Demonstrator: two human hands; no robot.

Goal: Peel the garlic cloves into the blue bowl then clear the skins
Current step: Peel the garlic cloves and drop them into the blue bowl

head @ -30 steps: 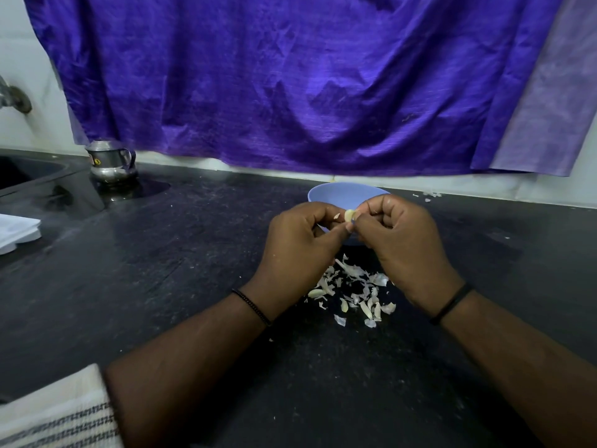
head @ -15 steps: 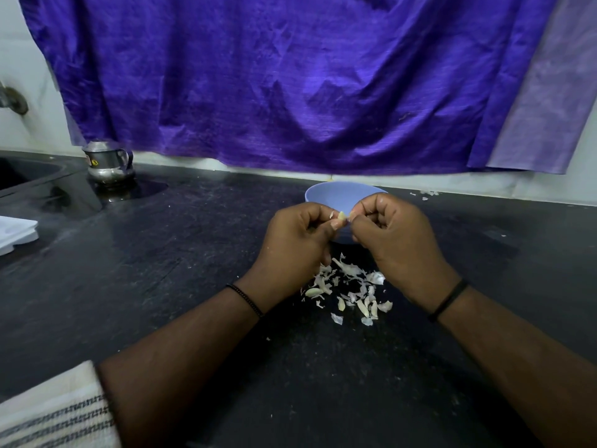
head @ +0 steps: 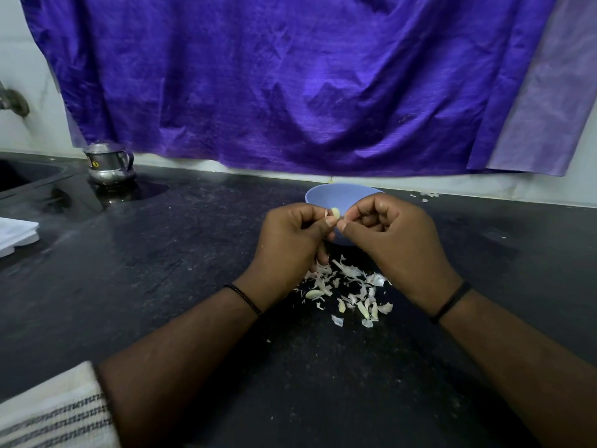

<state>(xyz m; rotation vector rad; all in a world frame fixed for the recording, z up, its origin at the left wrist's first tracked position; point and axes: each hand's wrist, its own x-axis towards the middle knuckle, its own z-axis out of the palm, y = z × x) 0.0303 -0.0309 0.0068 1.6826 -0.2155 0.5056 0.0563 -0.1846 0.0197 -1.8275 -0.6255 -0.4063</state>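
The left hand [head: 290, 240] pinches a pale garlic clove [head: 336, 212] between thumb and curled fingers. The right hand [head: 394, 240] meets it thumb to thumb, its fingers curled in and nipping at the clove's edge. Both hands hover just in front of the blue bowl [head: 326, 197], with the clove over its near rim. On the dark worktop [head: 161, 270] a scatter of papery skins [head: 352, 292] lies in front of the bowl, below the hands. Far left of the bowl stands a small steel pot [head: 108, 166]; a purple cloth [head: 290, 82] hangs behind it.
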